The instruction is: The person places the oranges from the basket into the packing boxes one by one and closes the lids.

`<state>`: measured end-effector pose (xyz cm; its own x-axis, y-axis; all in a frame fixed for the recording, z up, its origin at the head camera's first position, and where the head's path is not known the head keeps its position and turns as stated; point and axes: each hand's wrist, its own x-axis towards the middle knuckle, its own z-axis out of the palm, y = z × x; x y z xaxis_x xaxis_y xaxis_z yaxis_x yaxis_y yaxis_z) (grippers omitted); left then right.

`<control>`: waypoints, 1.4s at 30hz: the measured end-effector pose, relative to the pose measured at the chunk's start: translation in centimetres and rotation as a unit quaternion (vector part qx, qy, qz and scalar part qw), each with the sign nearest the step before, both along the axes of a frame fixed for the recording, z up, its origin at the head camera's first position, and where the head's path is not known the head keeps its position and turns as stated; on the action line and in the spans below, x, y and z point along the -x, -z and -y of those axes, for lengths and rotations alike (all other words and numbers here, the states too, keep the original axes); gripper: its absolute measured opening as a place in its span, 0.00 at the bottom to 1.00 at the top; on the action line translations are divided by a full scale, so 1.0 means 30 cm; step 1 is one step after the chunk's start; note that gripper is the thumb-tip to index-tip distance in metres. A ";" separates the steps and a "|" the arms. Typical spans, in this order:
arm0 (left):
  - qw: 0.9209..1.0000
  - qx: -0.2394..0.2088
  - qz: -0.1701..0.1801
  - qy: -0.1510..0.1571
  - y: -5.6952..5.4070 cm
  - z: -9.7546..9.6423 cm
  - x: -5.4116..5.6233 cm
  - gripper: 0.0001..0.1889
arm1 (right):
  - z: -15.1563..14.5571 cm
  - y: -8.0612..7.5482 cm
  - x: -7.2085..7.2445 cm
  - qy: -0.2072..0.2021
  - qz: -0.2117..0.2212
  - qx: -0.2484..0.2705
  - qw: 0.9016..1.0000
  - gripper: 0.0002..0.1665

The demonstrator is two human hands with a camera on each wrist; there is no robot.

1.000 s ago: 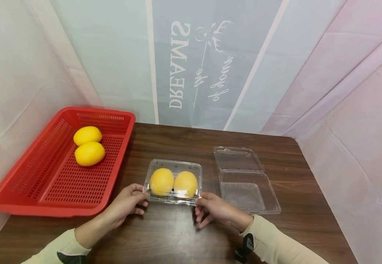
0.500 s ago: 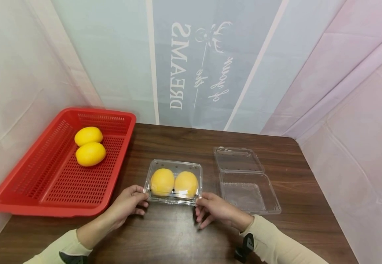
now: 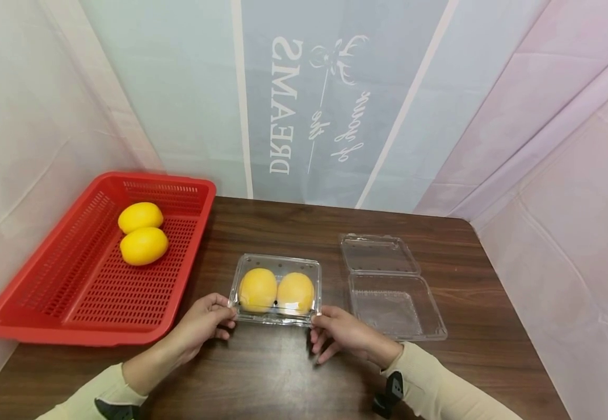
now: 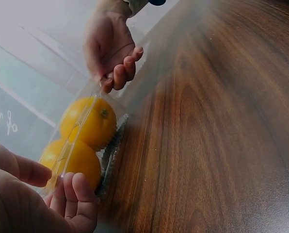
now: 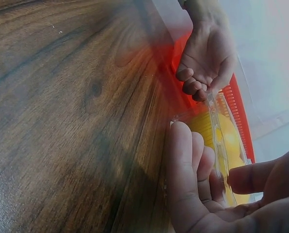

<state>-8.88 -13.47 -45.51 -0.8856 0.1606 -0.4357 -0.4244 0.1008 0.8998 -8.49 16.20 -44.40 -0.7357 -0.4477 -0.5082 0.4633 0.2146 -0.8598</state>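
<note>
Flipped white lettering [image 3: 285, 105] on grey-blue backdrop [image 3: 194, 99]: "DREAMS", "the", "of" and script word resembling "young".

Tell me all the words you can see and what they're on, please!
"DREAMS": big letters, sideways on the backdrop.
"the": curly writing, sideways on the backdrop.
"of young": curly writing, sideways on the backdrop; the second word's end is hard to make out.
I can't read any words on the closed clear box, open clear box or red basket.

Behind the dark wood-grain bench [image 3: 472, 303] stands a pale blue-grey backdrop [image 3: 194, 87] — white-striped, its lettering [image 3: 285, 105] mirrored — flanked by pale, creased side walls [image 3: 572, 192]. Light glints on the bench.
</note>
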 end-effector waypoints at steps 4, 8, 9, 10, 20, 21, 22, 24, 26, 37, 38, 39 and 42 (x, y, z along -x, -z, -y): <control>1.000 0.002 -0.006 0.002 0.007 0.001 0.002 0.08 | 0.000 -0.001 -0.001 0.001 -0.001 -0.001 1.000 0.12; 1.000 -0.001 -0.009 0.005 0.008 0.004 0.002 0.07 | 0.001 -0.002 -0.001 0.004 -0.001 -0.004 1.000 0.12; 1.000 -0.003 -0.010 0.006 0.009 0.005 0.003 0.07 | 0.001 -0.003 -0.001 0.004 -0.001 -0.005 1.000 0.12; 1.000 -0.004 -0.010 0.008 0.009 0.006 0.003 0.08 | 0.001 -0.003 -0.001 0.005 0.000 -0.005 1.000 0.12; 1.000 -0.018 -0.004 0.008 0.010 0.001 -0.002 0.09 | 0.001 -0.010 -0.003 0.013 0.005 -0.011 1.000 0.12; 1.000 -0.020 -0.003 0.006 0.008 -0.001 -0.004 0.09 | 0.001 -0.011 -0.004 0.016 0.006 -0.011 1.000 0.12; 1.000 -0.021 -0.001 0.004 0.006 -0.003 -0.006 0.09 | 0.002 -0.012 -0.004 0.018 0.008 -0.012 1.000 0.12; 1.000 -0.022 0.001 0.001 0.002 -0.006 -0.010 0.09 | 0.002 -0.015 -0.003 0.022 0.011 -0.014 1.000 0.12; 1.000 -0.023 0.004 -0.001 -0.003 -0.010 -0.014 0.09 | 0.003 -0.019 -0.002 0.024 0.014 -0.016 0.999 0.11; 1.000 -0.017 0.000 -0.021 0.008 -0.027 -0.014 0.08 | 0.011 -0.031 0.018 0.017 0.014 -0.039 0.999 0.12; 1.000 -0.017 0.000 -0.024 0.008 -0.029 -0.013 0.08 | 0.013 -0.031 0.021 0.016 0.011 -0.042 0.999 0.12; 1.000 -0.015 -0.001 -0.026 0.009 -0.030 -0.012 0.08 | 0.014 -0.032 0.024 0.016 0.008 -0.046 0.999 0.12; 0.999 -0.013 -0.006 -0.040 0.009 -0.036 -0.009 0.07 | 0.019 -0.033 0.036 0.015 -0.002 -0.052 0.999 0.12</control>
